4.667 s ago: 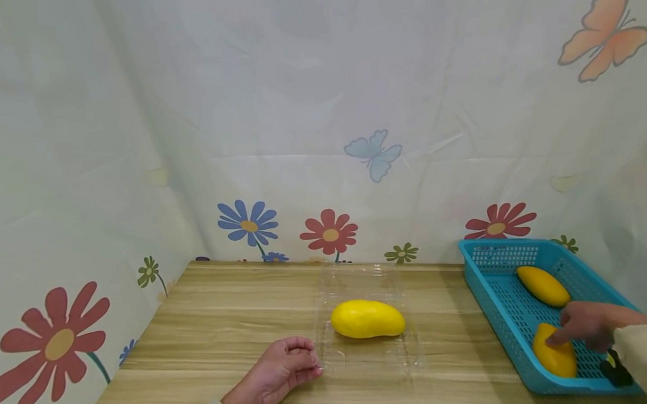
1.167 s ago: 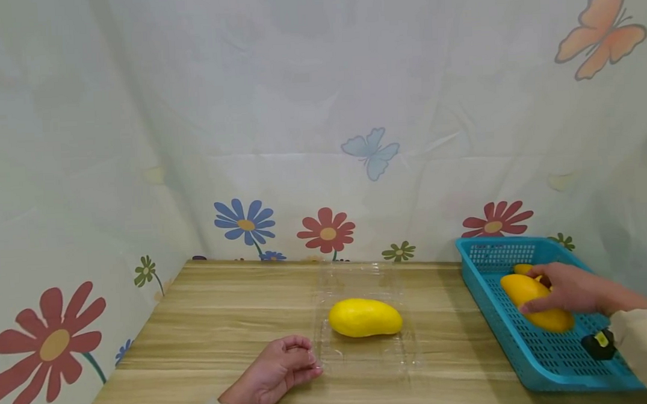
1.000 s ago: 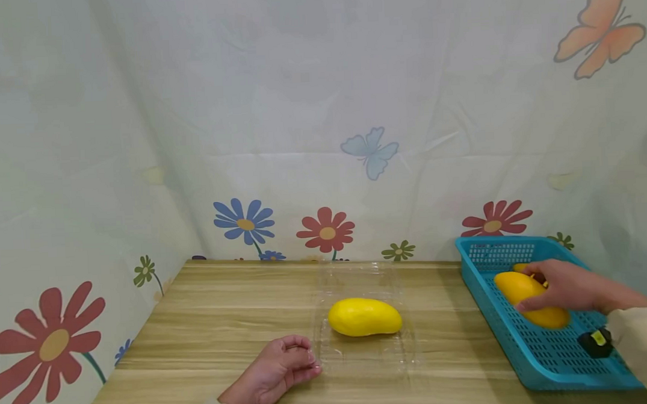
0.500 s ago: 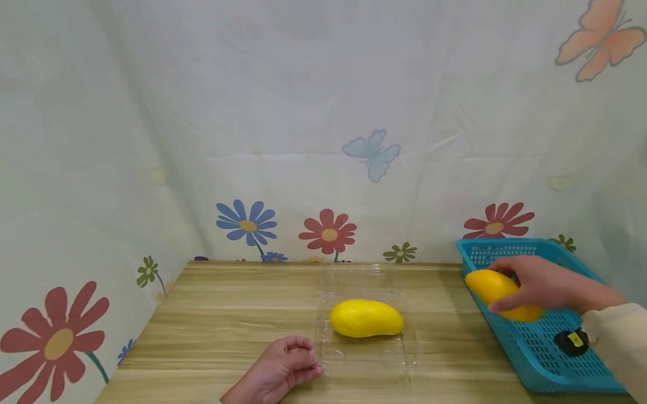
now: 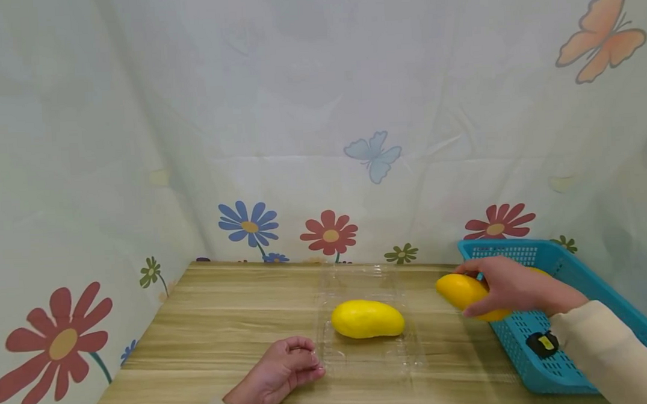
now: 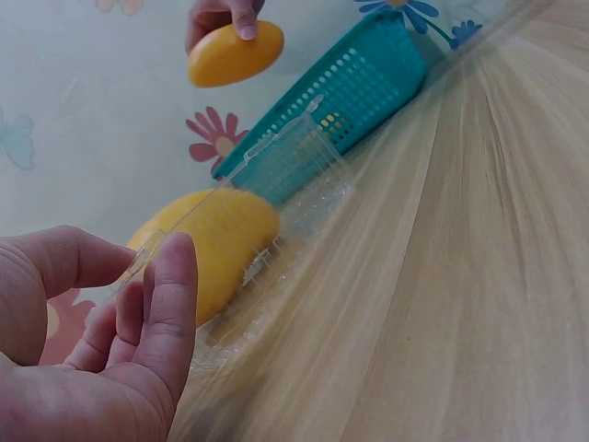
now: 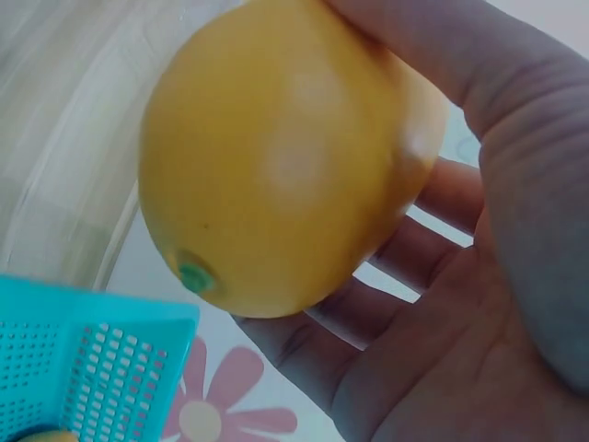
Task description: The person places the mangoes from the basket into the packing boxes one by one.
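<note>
My right hand (image 5: 514, 285) grips a yellow mango (image 5: 461, 289) and holds it up over the left rim of the blue basket. In the right wrist view the thumb and fingers wrap the mango (image 7: 276, 175), whose green stem spot shows. My left hand (image 5: 281, 371) pinches the left edge of a clear plastic clamshell box (image 5: 363, 358) between thumb and fingers; the left wrist view shows the box wall (image 6: 308, 152) at the fingertips. Inside the opened box lies another yellow mango (image 5: 368, 319).
The blue perforated basket (image 5: 511, 347) stands at the right of the wooden table (image 5: 241, 302). Part of another mango (image 5: 539, 271) shows in it behind my right hand. A black wrist device (image 5: 542, 344) sits under my right wrist. A flowered curtain (image 5: 276, 107) hangs behind.
My right hand first touched the near mango in the basket, then gripped it, lifted it and carried it left past the rim. The left hand and the box stayed in place.
</note>
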Tool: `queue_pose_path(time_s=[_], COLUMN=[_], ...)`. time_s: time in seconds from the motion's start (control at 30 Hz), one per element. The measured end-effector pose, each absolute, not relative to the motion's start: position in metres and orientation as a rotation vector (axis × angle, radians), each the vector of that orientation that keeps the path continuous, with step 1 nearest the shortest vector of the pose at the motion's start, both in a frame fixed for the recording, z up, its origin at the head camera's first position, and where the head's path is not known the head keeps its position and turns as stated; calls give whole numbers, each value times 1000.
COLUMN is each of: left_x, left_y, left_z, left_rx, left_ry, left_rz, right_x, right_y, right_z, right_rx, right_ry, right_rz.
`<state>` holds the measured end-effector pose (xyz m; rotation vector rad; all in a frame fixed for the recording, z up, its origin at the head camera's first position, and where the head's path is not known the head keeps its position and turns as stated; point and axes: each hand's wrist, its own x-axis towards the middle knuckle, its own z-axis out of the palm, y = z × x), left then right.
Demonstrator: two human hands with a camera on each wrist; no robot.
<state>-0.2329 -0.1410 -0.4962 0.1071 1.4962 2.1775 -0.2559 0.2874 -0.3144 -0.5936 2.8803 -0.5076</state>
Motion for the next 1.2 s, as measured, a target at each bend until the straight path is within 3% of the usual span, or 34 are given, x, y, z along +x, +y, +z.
queue_pose_path(time_s=[1.2], left_x=[-234], left_y=[-138], left_z=[-495], left_rx=[90], left_ry=[1496], left_rz=[2173], right_x=[-264], right_y=[198], right_z=[-351], right_rx=[-883], right_ry=[2740], right_rz=[-590])
